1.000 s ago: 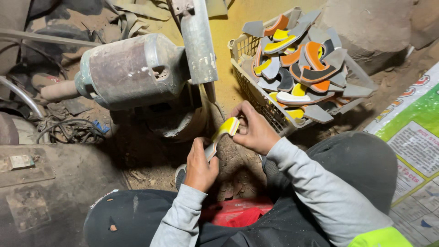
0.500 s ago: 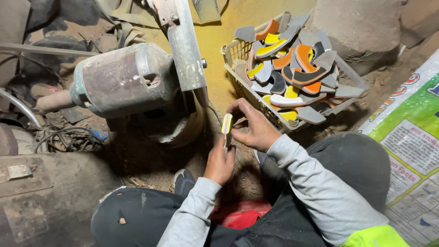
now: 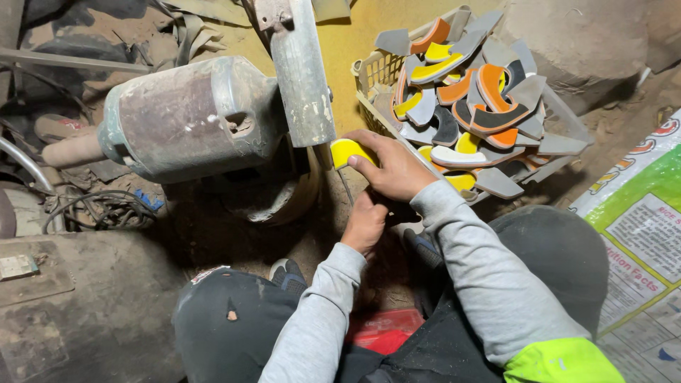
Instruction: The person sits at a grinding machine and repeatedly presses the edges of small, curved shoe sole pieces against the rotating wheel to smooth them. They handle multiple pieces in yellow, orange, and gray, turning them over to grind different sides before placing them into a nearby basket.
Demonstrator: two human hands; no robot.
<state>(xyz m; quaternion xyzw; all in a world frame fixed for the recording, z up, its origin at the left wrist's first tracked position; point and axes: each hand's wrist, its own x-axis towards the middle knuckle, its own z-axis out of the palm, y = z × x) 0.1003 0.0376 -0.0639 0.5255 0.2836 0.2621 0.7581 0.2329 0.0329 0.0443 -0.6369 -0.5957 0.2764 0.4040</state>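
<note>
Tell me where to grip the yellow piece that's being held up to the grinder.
Probably by the rear edge, coming from the basket side, as the right hand does. The yellow piece points its front toward the machine's wheel, so only the back end is clear; the left hand steadies below.

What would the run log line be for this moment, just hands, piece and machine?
right hand: holds yellow piece at grinder | left hand: below, grips same piece | basket: full of cut pieces

The dirt floor (image 3: 234,241) carries a dusty motor (image 3: 191,117); a basket (image 3: 376,74) of curved pieces; a printed sack (image 3: 638,234).
</note>
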